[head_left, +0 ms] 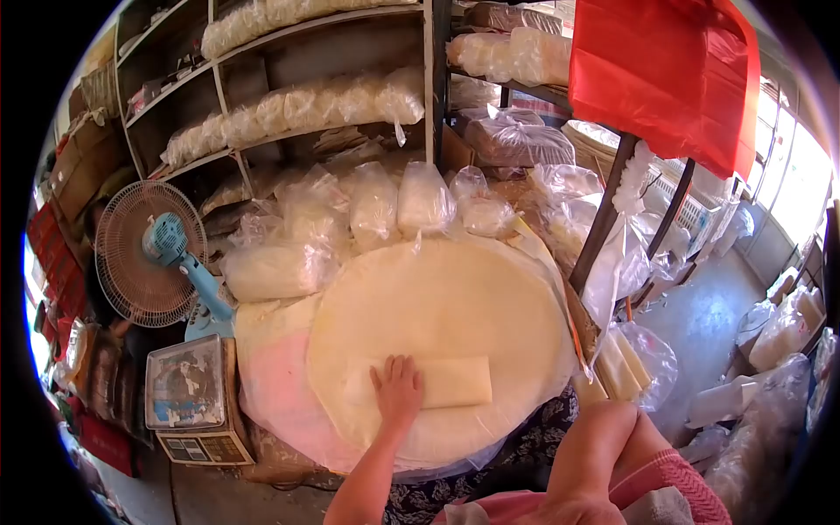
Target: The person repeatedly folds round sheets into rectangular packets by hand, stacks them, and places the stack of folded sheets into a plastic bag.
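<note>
Head view: the left hand, fingers slightly spread, lay flat on a folded sheet at the frame's lower centre; the right hand's state could not be told.

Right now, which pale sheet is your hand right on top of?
The small oblong sheet, with my left hand on its one end. Its straight edges set it apart from the big round sheet spread beneath it.

Folded sheet, round sheet cream; fan blue; hanging sheet red; cloth black, pale-patterned.
</note>
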Demonstrator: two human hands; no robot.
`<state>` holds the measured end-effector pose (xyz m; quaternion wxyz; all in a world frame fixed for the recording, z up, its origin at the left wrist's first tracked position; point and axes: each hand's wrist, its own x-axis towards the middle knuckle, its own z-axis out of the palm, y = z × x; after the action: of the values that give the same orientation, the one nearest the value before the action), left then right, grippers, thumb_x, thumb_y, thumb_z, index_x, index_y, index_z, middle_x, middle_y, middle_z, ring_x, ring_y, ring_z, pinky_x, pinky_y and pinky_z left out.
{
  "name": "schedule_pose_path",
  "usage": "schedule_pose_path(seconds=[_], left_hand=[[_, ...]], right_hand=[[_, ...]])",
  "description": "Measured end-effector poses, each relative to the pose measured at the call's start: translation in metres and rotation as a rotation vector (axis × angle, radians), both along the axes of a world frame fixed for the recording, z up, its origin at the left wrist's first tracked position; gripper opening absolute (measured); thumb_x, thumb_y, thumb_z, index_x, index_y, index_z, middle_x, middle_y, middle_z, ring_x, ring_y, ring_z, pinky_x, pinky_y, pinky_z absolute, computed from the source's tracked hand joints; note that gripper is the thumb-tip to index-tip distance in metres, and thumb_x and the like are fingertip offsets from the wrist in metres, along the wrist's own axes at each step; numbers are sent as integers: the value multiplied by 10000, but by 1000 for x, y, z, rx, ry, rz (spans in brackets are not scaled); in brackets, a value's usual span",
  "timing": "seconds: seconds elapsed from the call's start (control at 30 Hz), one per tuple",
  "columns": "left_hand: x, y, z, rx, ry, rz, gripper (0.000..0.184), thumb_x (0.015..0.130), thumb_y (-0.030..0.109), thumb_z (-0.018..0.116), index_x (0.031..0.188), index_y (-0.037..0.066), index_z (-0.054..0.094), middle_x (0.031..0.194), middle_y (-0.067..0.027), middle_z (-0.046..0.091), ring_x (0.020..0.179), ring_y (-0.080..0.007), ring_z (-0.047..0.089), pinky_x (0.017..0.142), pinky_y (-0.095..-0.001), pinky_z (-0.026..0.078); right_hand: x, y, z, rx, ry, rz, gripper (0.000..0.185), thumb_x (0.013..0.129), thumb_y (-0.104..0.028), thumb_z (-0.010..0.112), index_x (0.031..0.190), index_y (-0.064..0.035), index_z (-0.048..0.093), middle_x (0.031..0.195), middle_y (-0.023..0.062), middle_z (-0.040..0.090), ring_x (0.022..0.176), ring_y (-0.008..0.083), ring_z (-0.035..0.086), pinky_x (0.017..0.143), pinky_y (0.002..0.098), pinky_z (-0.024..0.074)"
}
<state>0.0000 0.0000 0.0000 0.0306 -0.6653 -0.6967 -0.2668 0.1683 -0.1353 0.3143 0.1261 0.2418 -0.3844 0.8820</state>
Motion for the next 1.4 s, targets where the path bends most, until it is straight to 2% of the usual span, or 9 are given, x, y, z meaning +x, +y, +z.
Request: schedule_pose_path(seconds=[0.1, 0.23, 0.3, 0.37, 0.4, 0.5, 0.6, 0.8, 1.4], left_hand=[[-16, 18, 11, 32, 56, 0, 337, 883, 260, 519, 1154, 74, 586, 1255, -98, 539, 1264, -269, 418, 1078, -588, 197], [3, 17, -12, 36, 52, 8, 320, 853, 229, 510, 1109, 56, 596, 1184, -104, 581, 1224, -276, 452, 1057, -585, 234], [6, 17, -7, 8, 70, 6, 329, 852, 221, 501, 1119, 48, 582, 1216, -100, 557, 1225, -275, 447, 1036, -589, 272], [2, 22, -25, 50, 69, 0, 343, 859, 216, 500, 1143, 40, 578, 1241, -112, 545, 1249, -284, 434, 1052, -595, 248], [0, 24, -32, 95, 59, 13, 351, 856, 218, 512, 1149, 39, 582, 1232, -115, 553, 1253, -291, 435, 1062, -595, 234], [4, 7, 1, -43, 57, 3, 357, 918, 211, 472, 1226, 48, 546, 1293, -95, 520, 1280, -263, 406, 1083, -542, 227], [5, 2, 8, -63, 238, 26, 403, 956, 360, 416, 1254, 123, 549, 1324, -35, 521, 1283, -208, 404, 1016, -533, 306], [8, 2, 17, -56, 209, 3, 359, 950, 328, 424, 1185, 114, 591, 1267, -27, 564, 1254, -198, 431, 988, -521, 325], [2, 7, 1, 13, 301, 22, 393, 950, 360, 446, 1212, 104, 590, 1264, -39, 571, 1253, -204, 442, 999, -501, 323]], right_hand=[[-12, 40, -57, 306, -127, -356, 721, 941, -457, 454, 1353, 124, 340, 1348, 268, 446, 1292, 252, 422, 1101, 340, 273], [-25, 115, -187, 948, -634, -998, 707, 941, -445, 457, 1353, 118, 343, 1350, 262, 445, 1293, 255, 419, 1099, 344, 273], [-18, 131, -236, 1178, -789, -1081, 700, 940, -439, 458, 1353, 115, 344, 1351, 259, 445, 1293, 256, 417, 1098, 345, 273], [-10, 136, -269, 1300, -869, -1084, 694, 940, -433, 460, 1354, 112, 346, 1352, 256, 444, 1294, 258, 415, 1098, 347, 273], [-7, 137, -279, 1324, -897, -1079, 690, 940, -430, 460, 1354, 111, 346, 1353, 255, 444, 1294, 258, 414, 1097, 348, 273], [-5, 132, -290, 1350, -910, -1059, 680, 940, -421, 462, 1354, 106, 349, 1355, 251, 444, 1295, 260, 411, 1096, 351, 273], [-4, 129, -294, 1352, -909, -1053, 670, 939, -411, 465, 1354, 102, 351, 1357, 247, 443, 1296, 262, 408, 1095, 354, 274], [-5, 125, -298, 1354, -898, -1037, 650, 938, -393, 469, 1355, 93, 355, 1360, 238, 441, 1297, 266, 402, 1092, 359, 274], [-16, 127, -311, 1328, -856, -1003, 595, 936, -338, 482, 1357, 67, 368, 1371, 213, 437, 1302, 279, 385, 1085, 376, 274]])
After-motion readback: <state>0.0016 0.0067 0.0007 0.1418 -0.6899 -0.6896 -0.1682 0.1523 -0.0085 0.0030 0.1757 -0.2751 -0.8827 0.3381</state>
